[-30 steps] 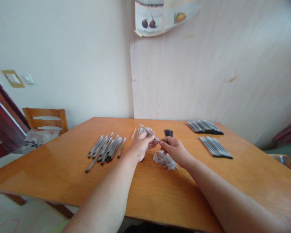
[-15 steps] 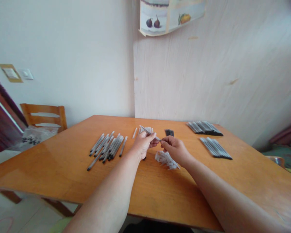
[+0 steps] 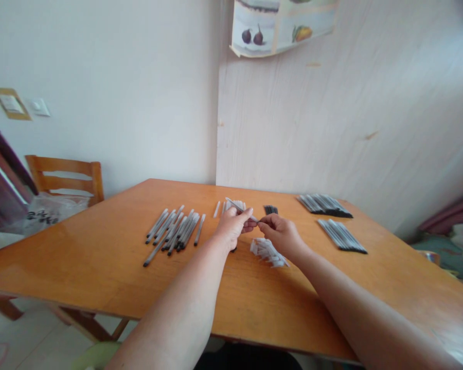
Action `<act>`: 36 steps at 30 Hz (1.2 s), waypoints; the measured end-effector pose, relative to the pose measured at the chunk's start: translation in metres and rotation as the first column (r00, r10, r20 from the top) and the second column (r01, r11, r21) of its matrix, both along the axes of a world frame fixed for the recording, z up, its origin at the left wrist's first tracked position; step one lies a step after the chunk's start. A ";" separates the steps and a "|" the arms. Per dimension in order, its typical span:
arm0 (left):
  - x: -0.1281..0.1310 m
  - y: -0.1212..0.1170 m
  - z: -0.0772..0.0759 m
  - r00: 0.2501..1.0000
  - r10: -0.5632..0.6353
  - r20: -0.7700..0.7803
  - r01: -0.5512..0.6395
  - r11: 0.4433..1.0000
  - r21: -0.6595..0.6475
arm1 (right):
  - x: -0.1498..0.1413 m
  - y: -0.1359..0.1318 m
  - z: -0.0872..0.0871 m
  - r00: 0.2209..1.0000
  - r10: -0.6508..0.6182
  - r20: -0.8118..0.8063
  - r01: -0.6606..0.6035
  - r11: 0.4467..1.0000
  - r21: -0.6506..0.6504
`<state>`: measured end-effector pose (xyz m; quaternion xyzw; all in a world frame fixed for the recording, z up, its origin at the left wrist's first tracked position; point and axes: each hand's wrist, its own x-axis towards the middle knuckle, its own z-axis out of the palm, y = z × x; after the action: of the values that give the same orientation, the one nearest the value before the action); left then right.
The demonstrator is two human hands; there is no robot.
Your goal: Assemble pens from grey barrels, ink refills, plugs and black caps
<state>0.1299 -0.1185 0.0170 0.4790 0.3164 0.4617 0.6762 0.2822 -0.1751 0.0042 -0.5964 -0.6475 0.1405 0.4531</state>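
Note:
Above the middle of the table, my left hand (image 3: pixel 233 224) is closed round a slim pale pen (image 3: pixel 237 206), which slants down toward the right. My right hand (image 3: pixel 277 229) pinches at the pen's lower right end, where a small dark part shows; its details are too small to make out. Just below the hands lies a pile of small whitish translucent pieces (image 3: pixel 269 253), perhaps caps. Behind my left hand are several white tubes (image 3: pixel 217 209), partly hidden by it. A little bunch of short black sticks (image 3: pixel 270 209) lies beyond my right hand.
Left of my hands, pale pens with black ends (image 3: pixel 174 229) lie loosely on the wooden table (image 3: pixel 111 246). At right are two neat rows of similar pens, a far row (image 3: pixel 324 204) and a nearer row (image 3: pixel 342 236). A wooden chair (image 3: pixel 64 167) holds a plastic bag (image 3: pixel 48 210).
The camera view has shifted slightly, so the table items appear moved a little. Both hands keep nearly the same pose at the pen, with my right fingers still at its end.

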 end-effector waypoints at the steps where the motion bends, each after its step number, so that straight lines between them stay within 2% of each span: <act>1: 0.000 0.000 0.000 1.000 0.006 0.003 -0.006 1.000 -0.004 | 0.000 0.000 0.000 1.000 -0.014 0.010 0.013 1.000 0.023; 8: -0.004 0.004 0.004 0.994 0.079 0.072 -0.075 0.995 -0.064 | -0.001 0.000 0.000 0.997 -0.023 0.074 0.019 0.998 0.056; 12: -0.011 0.012 0.007 0.982 0.139 0.126 -0.127 0.987 -0.101 | -0.002 -0.004 0.007 0.982 -0.006 0.189 0.002 1.000 0.024; 17: -0.021 0.022 0.009 0.955 0.239 0.178 -0.213 0.965 -0.150 | -0.017 -0.009 0.015 0.886 0.114 0.449 -0.090 0.993 -0.073; 24: -0.023 0.027 0.006 0.949 0.249 0.194 -0.216 0.961 -0.173 | -0.042 -0.009 0.012 0.759 0.171 0.628 -0.056 0.978 -0.199; 29: -0.022 0.028 0.005 0.946 0.254 0.201 -0.219 0.959 -0.181 | -0.049 -0.007 0.014 0.665 0.215 0.715 -0.018 0.962 -0.273; 32: -0.022 0.028 0.006 0.946 0.258 0.196 -0.221 0.956 -0.191 | -0.049 -0.006 0.015 0.643 0.237 0.728 -0.012 0.954 -0.300; 36: -0.022 0.026 0.008 0.951 0.262 0.164 -0.229 0.954 -0.196 | -0.048 -0.006 0.014 0.669 0.236 0.705 -0.039 0.958 -0.284</act>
<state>0.1081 -0.0927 0.0250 0.3290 0.3474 0.5561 0.6795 0.2341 -0.1810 0.0185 -0.6028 -0.7951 0.0033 0.0671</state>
